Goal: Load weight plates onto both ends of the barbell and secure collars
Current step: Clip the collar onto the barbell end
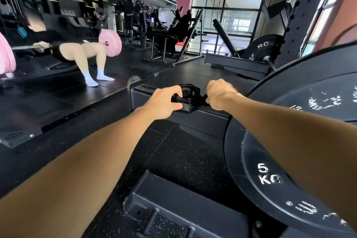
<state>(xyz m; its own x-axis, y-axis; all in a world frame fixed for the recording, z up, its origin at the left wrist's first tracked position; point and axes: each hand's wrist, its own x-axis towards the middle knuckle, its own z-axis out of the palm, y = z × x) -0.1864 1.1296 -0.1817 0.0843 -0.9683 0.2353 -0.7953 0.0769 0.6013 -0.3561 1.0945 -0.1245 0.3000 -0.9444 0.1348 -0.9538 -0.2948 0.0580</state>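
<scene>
Black plastic collar [187,97], ring-shaped with a lever, held between both hands above the dark platform edge [202,120]. Left hand [163,102] fingers curl round its rim; right hand [220,93] fingers pinch the lever. Matte black 5 kg plate [274,189] close right, speckled rubber floor [164,152] below.

Both bare forearms stretched forward and nearly straight, left hand [164,102] palm-down with thumb and fingers curled in a grip, right hand [220,93] close beside it, knuckles up, fingers clenched in a pinch
</scene>
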